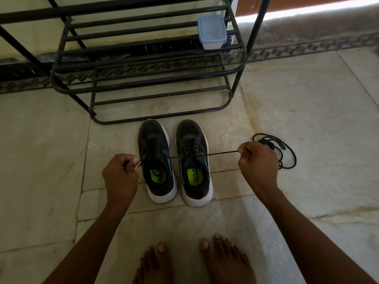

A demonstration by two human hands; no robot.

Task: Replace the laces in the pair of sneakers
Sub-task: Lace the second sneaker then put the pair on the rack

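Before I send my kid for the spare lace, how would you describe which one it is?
Find the black metal shoe rack, then the pair of dark sneakers before it. Right of them, a black lace lies on the floor, loosely coiled, unlike the one pulled taut between the hands.

Matt metal rack [143, 83]; translucent plastic box [212, 32]; stone floor [307, 111].

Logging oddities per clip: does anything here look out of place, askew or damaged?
Only minor things. A lidded plastic container sits on the otherwise bare shoe rack. A black lace lies in a loose tangle on the floor by the right hand. The sneakers stand paired and undamaged.
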